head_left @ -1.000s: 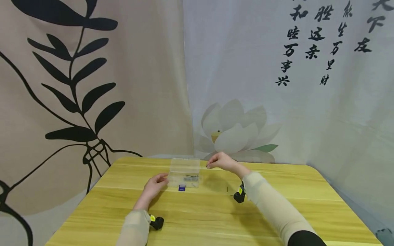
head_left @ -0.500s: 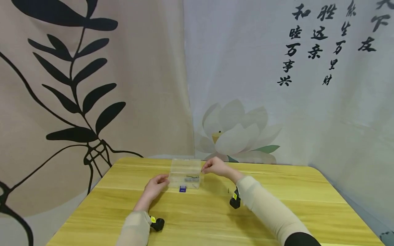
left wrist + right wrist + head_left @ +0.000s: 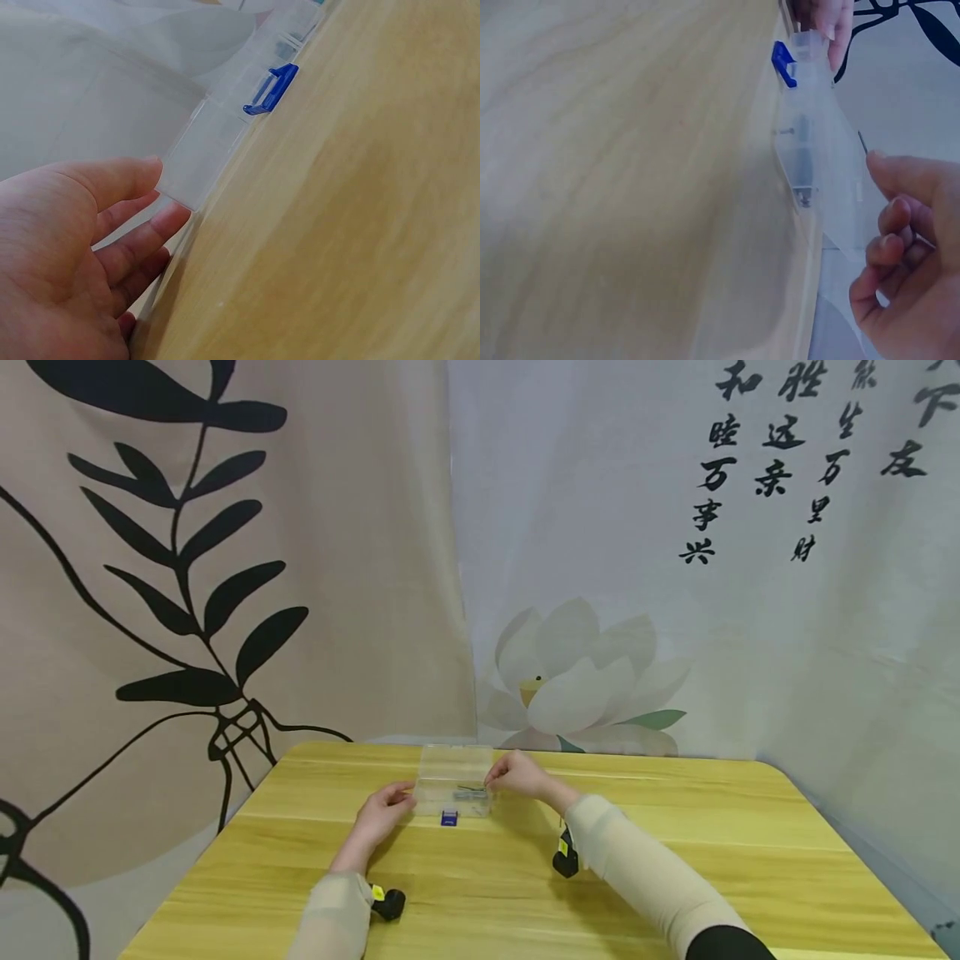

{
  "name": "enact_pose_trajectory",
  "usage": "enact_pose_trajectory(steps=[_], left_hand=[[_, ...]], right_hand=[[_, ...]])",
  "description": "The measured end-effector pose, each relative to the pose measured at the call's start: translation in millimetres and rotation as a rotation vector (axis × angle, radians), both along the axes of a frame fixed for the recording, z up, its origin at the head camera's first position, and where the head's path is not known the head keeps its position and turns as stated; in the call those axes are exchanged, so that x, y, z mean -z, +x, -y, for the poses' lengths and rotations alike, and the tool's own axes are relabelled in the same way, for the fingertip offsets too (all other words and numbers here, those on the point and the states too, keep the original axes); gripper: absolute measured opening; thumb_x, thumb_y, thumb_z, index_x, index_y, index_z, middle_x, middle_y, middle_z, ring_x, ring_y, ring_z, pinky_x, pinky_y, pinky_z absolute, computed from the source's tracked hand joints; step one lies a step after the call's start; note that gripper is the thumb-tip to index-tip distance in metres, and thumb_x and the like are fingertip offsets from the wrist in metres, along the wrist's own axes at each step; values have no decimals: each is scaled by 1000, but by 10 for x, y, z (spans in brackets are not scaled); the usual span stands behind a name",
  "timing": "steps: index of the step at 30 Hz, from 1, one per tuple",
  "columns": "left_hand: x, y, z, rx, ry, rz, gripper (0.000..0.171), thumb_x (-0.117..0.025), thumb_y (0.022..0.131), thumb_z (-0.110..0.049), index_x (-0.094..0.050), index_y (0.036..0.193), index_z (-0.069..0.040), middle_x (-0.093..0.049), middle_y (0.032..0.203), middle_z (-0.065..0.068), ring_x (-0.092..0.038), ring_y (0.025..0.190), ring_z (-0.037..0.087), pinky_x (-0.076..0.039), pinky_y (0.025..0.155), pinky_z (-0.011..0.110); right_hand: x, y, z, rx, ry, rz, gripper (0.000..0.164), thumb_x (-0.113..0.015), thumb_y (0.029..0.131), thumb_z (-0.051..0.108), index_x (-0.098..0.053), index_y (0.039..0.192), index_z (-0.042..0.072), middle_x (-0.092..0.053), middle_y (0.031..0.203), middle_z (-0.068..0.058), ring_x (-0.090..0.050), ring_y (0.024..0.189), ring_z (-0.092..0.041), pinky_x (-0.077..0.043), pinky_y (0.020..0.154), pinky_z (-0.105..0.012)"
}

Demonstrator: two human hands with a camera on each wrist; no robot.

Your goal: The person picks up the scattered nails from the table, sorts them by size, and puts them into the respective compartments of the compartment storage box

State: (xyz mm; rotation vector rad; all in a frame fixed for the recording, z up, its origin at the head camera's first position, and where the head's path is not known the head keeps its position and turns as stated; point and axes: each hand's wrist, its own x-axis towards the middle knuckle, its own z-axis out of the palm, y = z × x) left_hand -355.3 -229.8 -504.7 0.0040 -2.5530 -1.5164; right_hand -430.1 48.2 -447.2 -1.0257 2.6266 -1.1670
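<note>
A clear plastic box (image 3: 431, 800) stands on the table with its lid raised at the back and a blue latch (image 3: 449, 818) at its front. Metal pieces (image 3: 470, 794) lie in its right part; the right wrist view shows a small screw (image 3: 786, 132) among them. My left hand (image 3: 382, 814) holds the box's left end, thumb and fingertips at its corner. Over the right end, my right hand (image 3: 519, 775) pinches a thin dark nail-like piece (image 3: 862, 141), whose tip shows past the thumb. The rest of that piece is hidden by the fingers.
The wooden table (image 3: 480, 885) ends just behind the box, where a printed cloth backdrop (image 3: 375, 568) hangs. Another thin dark piece (image 3: 561, 823) lies right of the box, partly behind the right wrist camera (image 3: 566, 853).
My right hand has moved left and slightly down, from beside the box to its right end, with the thin piece. The left hand stays at the box.
</note>
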Motion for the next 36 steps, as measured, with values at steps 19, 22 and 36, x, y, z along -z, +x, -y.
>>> enact_pose_trajectory(steps=[19, 22, 36], left_hand=[[-17, 14, -6, 4, 10, 16, 37, -62, 96, -18, -60, 131, -5, -64, 115, 12, -57, 108, 30, -45, 91, 48], [-13, 10, -9, 4, 8, 15, 37, -62, 96, -18, -60, 131, -5, -65, 114, 11, -57, 107, 29, -45, 90, 48], [-7, 10, -8, -2, 6, 3, 37, -62, 96, -17, -60, 131, -4, -65, 112, 11, -58, 105, 29, -45, 90, 47]], right_hand=[[168, 46, 84, 100, 27, 22, 4, -73, 84, 6, -77, 83, 4, -72, 82, -2, -54, 69, -6, -47, 64, -23], [175, 46, 85, 100, 30, 19, 4, -73, 84, 6, -77, 83, 3, -72, 82, -2, -53, 68, -6, -47, 63, -23], [60, 58, -90, 86, 8, -4, 13, -69, 89, 11, -77, 94, 2, -73, 92, -4, -65, 84, -13, -52, 73, -31]])
